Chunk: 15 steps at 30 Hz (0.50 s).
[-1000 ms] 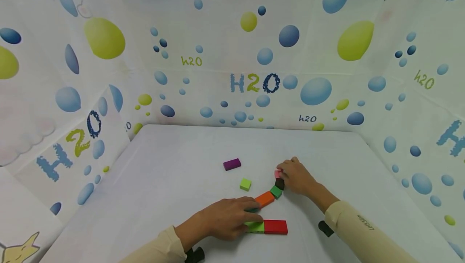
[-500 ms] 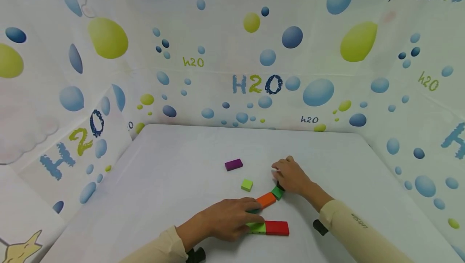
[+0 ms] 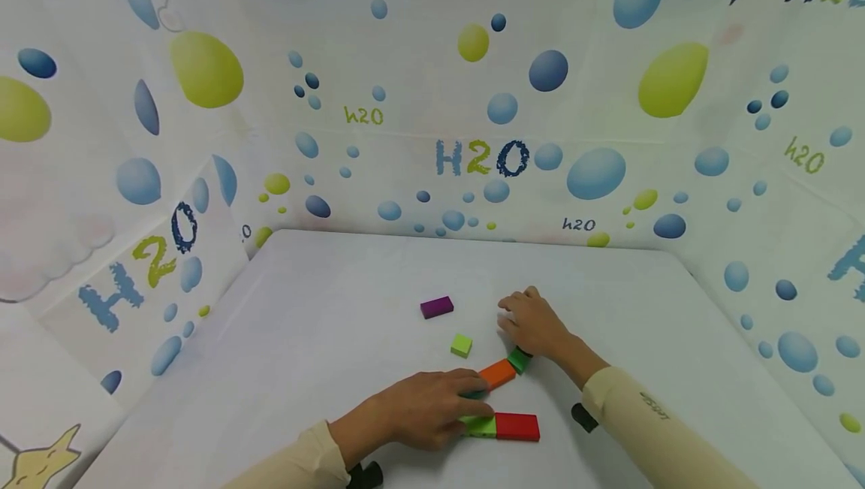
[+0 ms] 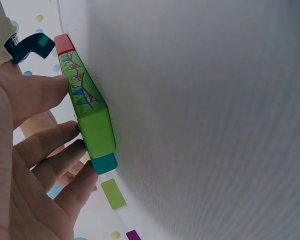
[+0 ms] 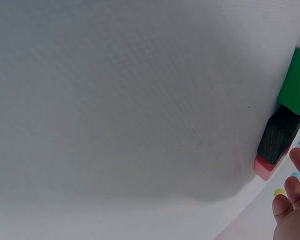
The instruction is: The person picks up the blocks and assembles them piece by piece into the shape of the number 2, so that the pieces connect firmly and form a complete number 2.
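Note:
My left hand [image 3: 432, 408] rests its nearly straight fingers on the blocks. In the left wrist view its thumb [image 4: 52, 92] touches a light green block [image 4: 96, 130] printed with bunting, and other fingertips lie by it and a teal block [image 4: 105, 164]. A red block [image 3: 517, 427] adjoins the light green one. From the teal block runs a bent row: an orange block [image 3: 498, 374], a green block [image 3: 519, 359], a black block [image 5: 281, 134] and a pink block [image 5: 264, 169]. My right hand [image 3: 537, 326] hovers over the row's far end, its fingers loosely bent and holding nothing visible.
A light green cube [image 3: 462, 345] and a purple block [image 3: 437, 307] lie apart on the white table [image 3: 324, 301]. A patterned curtain [image 3: 419, 98] stands behind and along the sides. Dark wrist cameras sit under both wrists.
My right hand has drifted left, away from the pink block, and now covers it in the head view. The left hand stays on its blocks. The head view has shifted slightly.

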Available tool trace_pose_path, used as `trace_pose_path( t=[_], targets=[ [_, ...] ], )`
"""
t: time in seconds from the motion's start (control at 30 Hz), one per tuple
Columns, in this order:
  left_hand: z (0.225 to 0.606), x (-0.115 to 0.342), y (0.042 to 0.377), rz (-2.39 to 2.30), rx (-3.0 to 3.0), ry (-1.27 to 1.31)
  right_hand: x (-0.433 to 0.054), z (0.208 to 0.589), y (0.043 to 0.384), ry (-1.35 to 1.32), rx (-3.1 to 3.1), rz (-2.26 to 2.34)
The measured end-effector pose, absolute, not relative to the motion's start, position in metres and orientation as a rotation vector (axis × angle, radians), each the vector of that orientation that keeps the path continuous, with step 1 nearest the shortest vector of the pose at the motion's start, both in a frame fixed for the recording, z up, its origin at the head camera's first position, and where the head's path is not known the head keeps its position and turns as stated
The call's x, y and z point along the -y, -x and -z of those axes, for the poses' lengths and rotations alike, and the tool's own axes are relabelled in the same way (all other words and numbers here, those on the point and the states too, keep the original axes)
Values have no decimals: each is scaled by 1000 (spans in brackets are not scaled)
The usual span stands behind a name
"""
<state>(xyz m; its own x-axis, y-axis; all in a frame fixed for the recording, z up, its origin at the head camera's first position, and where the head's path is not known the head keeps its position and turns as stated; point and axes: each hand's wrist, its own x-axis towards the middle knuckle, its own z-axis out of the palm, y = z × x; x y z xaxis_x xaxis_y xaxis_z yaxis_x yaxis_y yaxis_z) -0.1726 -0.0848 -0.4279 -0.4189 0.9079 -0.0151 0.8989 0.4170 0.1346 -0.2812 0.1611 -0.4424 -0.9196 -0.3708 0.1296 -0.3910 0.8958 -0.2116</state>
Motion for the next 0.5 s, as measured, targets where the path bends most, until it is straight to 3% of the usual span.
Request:
trace_pose_path(
  t=[0.5],
  targets=[
    [432,86,172,-177,-2582,-1658,-145,438,295,-572,3022,-353]
  ],
)
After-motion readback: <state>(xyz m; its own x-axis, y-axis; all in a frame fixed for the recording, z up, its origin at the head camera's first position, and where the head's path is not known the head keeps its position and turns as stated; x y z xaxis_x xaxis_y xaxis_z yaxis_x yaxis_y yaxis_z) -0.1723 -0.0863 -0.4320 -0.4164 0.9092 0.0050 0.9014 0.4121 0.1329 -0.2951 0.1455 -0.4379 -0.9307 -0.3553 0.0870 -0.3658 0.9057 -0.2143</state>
